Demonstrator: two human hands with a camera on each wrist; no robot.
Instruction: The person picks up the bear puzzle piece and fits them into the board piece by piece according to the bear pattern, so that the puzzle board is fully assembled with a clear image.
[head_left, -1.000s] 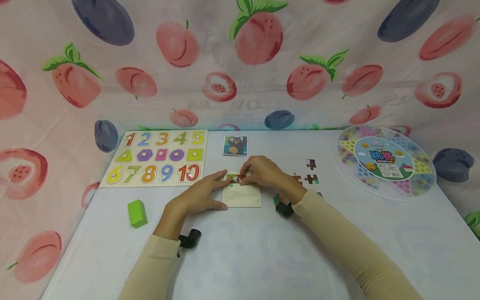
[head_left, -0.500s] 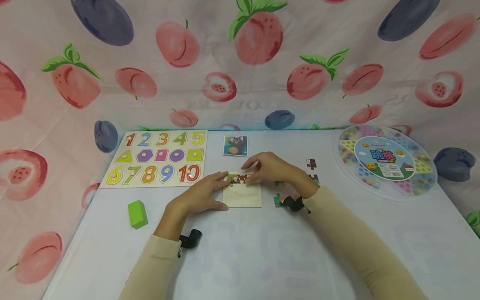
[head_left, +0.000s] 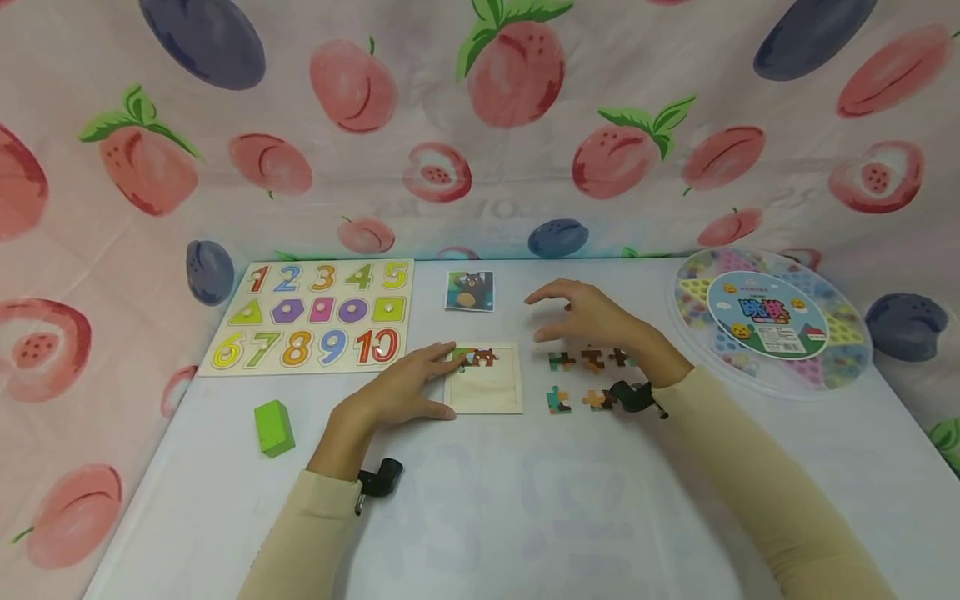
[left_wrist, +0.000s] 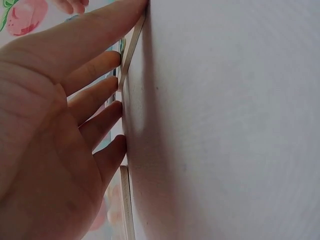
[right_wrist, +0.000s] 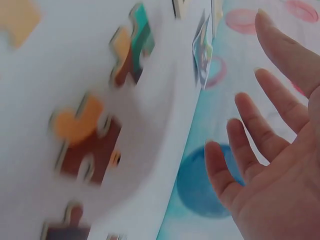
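My right grip, empty, fingers spread, is nearer; puzzle pieces lie below, nearside. Left grip, uncurled, touches the board.

"Where's the head camera?"

"Above the person's side of the table, looking forward and down, far enough back to take in the patterned cloth behind."

"And the wrists?"

"Close in, low and rolled, so the table stands steep. The left looks past the left hand; the right looks past the right hand toward the cloth, with puzzle pieces nearby, blurred."

"Any overlap?"

"Head and right wrist share pieces and the picture card (nearly edge-on from the wrist)."
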